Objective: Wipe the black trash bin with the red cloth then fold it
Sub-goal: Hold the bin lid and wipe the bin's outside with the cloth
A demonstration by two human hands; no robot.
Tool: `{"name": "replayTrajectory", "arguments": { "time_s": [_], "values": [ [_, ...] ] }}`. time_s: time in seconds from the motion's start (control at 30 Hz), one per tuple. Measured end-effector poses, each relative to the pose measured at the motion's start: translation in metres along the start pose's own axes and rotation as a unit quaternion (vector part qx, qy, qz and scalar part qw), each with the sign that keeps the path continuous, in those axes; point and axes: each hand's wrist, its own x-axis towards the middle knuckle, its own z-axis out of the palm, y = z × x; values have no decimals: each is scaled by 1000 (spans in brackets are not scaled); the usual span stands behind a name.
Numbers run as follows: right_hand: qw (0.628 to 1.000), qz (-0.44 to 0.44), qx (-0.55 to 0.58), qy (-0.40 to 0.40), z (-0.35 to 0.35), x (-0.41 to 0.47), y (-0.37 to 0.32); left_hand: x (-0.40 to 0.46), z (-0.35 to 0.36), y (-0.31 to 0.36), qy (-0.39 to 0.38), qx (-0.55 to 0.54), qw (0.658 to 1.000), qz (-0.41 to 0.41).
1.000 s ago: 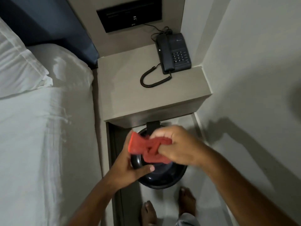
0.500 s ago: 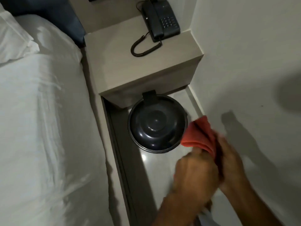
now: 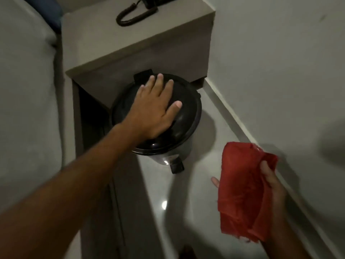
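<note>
The black trash bin (image 3: 188,116) stands on the floor, partly under the bedside shelf, with its domed lid down and a foot pedal at the front. My left hand (image 3: 155,105) lies flat on the lid, fingers spread, holding nothing. The red cloth (image 3: 240,187) hangs crumpled at the lower right, well clear of the bin. My right hand (image 3: 270,186) grips it from behind, mostly hidden by the cloth.
A beige bedside shelf (image 3: 141,51) overhangs the bin, with a coiled phone cord (image 3: 134,14) on top. A white bed (image 3: 28,90) fills the left side. A white wall (image 3: 280,71) runs close along the right of the narrow floor strip (image 3: 177,212).
My left hand has let go of the cloth and moved onto the bin lid. The right hand now holds the cloth alone, lower right. The view has dropped closer to the bin.
</note>
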Motion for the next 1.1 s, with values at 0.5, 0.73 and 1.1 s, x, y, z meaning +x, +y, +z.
{"name": "replayTrajectory", "arguments": {
  "time_s": [0.5, 0.73, 1.1],
  "values": [
    [986, -47, -145, 63, -34, 88, 50, 37, 51, 16, 11, 47, 991, -121],
    [966, -156, -207, 5, 11, 116, 62, 62, 43, 57, -22, 23, 969, -247],
    [897, -341, -267, -82, 82, 157, 121, 63, 51, 25, -13, 30, 984, -176]
  ]
}}
